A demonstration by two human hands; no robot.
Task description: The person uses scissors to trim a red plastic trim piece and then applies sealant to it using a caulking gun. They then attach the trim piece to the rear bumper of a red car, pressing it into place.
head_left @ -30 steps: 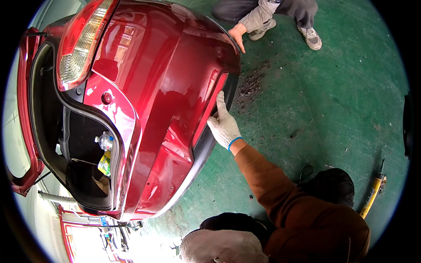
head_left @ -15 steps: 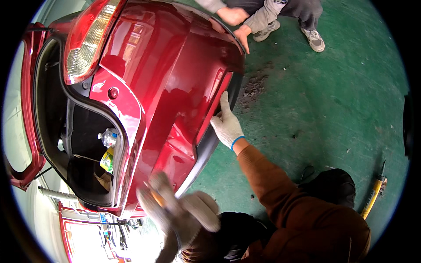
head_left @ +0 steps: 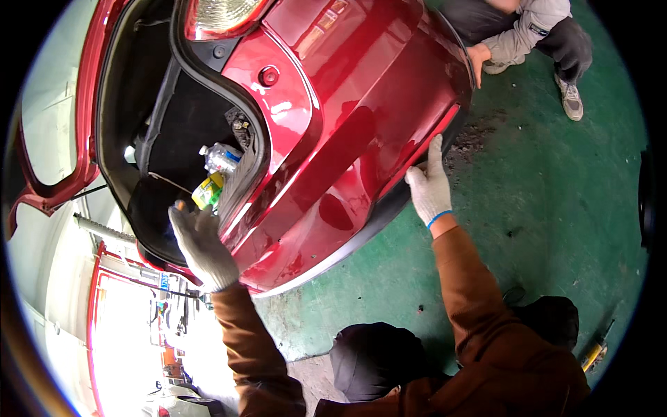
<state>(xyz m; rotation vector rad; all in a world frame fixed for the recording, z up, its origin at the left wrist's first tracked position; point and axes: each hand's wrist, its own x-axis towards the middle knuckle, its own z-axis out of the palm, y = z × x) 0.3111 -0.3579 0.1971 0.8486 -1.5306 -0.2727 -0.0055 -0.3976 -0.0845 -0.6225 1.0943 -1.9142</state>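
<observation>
The red rear bumper [head_left: 347, 167] of a car slants across the middle. My right hand [head_left: 431, 191], in a white glove with a blue cuff, is at its lower edge beside a long red reflector strip [head_left: 420, 149]. Index finger and thumb show against the bumper; the other fingers are hidden, seemingly wrapped under the edge. My left hand [head_left: 203, 247], gloved too, is raised at the near rim of the open boot [head_left: 163, 125]. A small orange thing [head_left: 180, 206] shows at its fingertips, too small to make out.
A co-worker's hand [head_left: 478, 59] rests on the bumper's far end. In the boot lie a clear plastic bottle [head_left: 221, 158] and a yellow-green package [head_left: 208, 190]. A yellow tool [head_left: 594, 356] lies on the green floor [head_left: 542, 208] at the right; dark dirt [head_left: 476, 135] is scattered beyond the bumper.
The view has shifted, so the car sits farther right. My left hand has moved from low before the bumper up to the boot rim. My right hand stays at the bumper edge.
</observation>
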